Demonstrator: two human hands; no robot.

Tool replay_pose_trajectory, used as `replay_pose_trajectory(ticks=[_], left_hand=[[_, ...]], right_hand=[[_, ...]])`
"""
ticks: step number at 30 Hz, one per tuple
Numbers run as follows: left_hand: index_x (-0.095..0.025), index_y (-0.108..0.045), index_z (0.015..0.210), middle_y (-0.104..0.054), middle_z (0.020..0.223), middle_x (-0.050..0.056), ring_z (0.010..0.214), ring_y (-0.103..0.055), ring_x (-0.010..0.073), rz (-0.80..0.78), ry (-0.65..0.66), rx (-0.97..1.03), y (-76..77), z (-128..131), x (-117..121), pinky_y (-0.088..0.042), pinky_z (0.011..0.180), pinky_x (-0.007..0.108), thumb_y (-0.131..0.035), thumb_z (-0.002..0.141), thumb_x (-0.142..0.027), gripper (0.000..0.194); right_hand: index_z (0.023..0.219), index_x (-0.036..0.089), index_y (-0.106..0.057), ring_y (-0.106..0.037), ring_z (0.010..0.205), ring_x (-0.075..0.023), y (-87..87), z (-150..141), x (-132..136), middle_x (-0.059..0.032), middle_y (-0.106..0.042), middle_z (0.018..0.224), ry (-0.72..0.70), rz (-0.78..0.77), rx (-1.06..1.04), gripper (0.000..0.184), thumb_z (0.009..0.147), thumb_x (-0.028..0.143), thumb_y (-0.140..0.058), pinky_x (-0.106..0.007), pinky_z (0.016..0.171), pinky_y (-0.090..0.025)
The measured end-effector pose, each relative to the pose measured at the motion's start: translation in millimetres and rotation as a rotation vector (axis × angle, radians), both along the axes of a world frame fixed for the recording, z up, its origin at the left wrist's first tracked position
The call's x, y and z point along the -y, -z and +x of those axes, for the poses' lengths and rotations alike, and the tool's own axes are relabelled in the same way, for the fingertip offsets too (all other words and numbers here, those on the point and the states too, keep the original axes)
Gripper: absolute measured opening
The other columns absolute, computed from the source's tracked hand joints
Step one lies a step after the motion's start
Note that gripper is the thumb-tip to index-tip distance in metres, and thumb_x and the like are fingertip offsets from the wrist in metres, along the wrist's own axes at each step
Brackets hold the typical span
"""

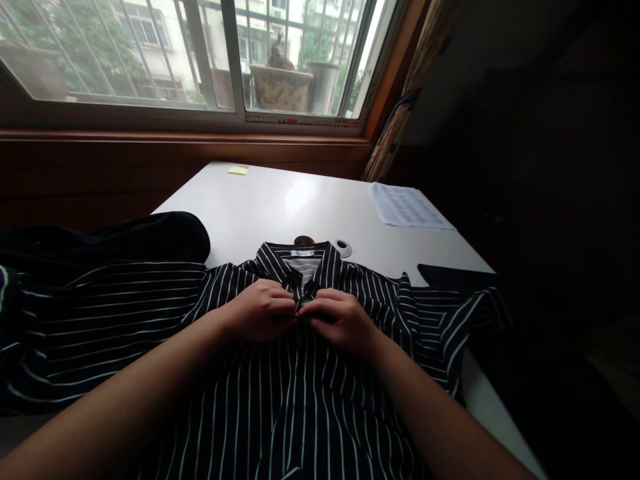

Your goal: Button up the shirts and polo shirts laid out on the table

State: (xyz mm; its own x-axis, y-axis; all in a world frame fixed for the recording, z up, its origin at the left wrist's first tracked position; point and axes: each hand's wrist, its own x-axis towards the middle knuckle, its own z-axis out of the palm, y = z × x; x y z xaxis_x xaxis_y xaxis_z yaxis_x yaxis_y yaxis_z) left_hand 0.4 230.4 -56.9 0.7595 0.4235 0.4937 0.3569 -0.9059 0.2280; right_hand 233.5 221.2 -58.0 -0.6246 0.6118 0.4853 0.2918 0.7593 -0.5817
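A dark shirt with white stripes [280,400] lies spread front side up, its collar [327,267] toward the window and its sleeves out to both sides. My left hand [265,309] is closed on the front placket just below the collar. Opposite it, my right hand [345,319] pinches the same placket, thumb and fingers together. The fingertips of both hands nearly meet over the shirt's middle. Any button between them is hidden by the fingers. Inside the open neck shows a pale label [302,253].
The shirt rests on a white table [320,200]. Dark cloth [165,237] lies at the left, and printed sheets [410,205] sit at the far right corner. A yellow sticky note [239,170] is near the back edge. Beyond the collar are a brown round object [303,239] and a white ring [343,248].
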Motion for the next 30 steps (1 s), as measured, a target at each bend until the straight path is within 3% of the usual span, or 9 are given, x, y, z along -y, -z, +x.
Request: replay_pose_trajectory(ticks=[5,10,17,25,30], left_hand=[[-0.018,-0.06,0.077,-0.063,0.068,0.001,0.063,-0.059,0.015,-0.046,0.003,-0.007,2.0,-1.7,-1.2,-0.043,0.065,0.028,-0.057,0.088,-0.02,0.012],[-0.018,-0.059,0.075,-0.062,0.067,0.001,0.061,-0.058,0.0146,-0.065,-0.003,0.001,2.7,-1.4,-0.9,-0.041,0.063,0.028,-0.057,0.089,-0.022,0.014],[-0.019,-0.058,0.074,-0.058,0.065,0.0,0.058,-0.053,0.0128,-0.175,-0.003,0.013,2.8,-3.3,-1.6,-0.035,0.058,0.028,-0.057,0.086,-0.02,0.012],[-0.015,-0.058,0.07,-0.048,0.061,-0.002,0.054,-0.044,0.0092,-0.451,0.044,0.079,-4.6,-3.3,-4.7,-0.033,0.053,0.023,-0.058,0.089,-0.024,0.021],[-0.014,-0.061,0.071,-0.05,0.061,-0.002,0.055,-0.045,0.0089,-0.53,0.045,0.111,-9.6,-2.5,-5.5,-0.036,0.055,0.021,-0.059,0.091,-0.027,0.024]], right_hand=[[0.092,0.021,-0.071,-0.062,0.077,-0.0145,0.4,-1.6,-4.3,-0.0006,-0.065,0.083,0.001,-0.198,-0.022,0.016,0.083,0.008,-0.066,-0.028,0.073,-0.05],[0.089,0.02,-0.07,-0.063,0.078,-0.015,0.3,-2.1,-6.0,-0.0008,-0.066,0.083,0.008,-0.255,-0.021,0.01,0.084,0.013,-0.068,-0.029,0.073,-0.049],[0.084,0.019,-0.07,-0.062,0.072,-0.0143,-7.6,-7.5,0.4,-0.0003,-0.065,0.077,0.086,-0.219,0.01,0.003,0.083,0.016,-0.07,-0.028,0.069,-0.048],[0.093,0.018,-0.073,-0.064,0.077,-0.0176,-13.7,-19.2,12.7,-0.0042,-0.069,0.084,0.22,-0.082,0.248,0.01,0.086,0.017,-0.066,-0.031,0.073,-0.05],[0.086,0.019,-0.071,-0.064,0.074,-0.0162,-18.5,-19.1,12.0,-0.0027,-0.069,0.082,0.251,-0.142,0.178,0.004,0.085,0.017,-0.068,-0.031,0.072,-0.051]])
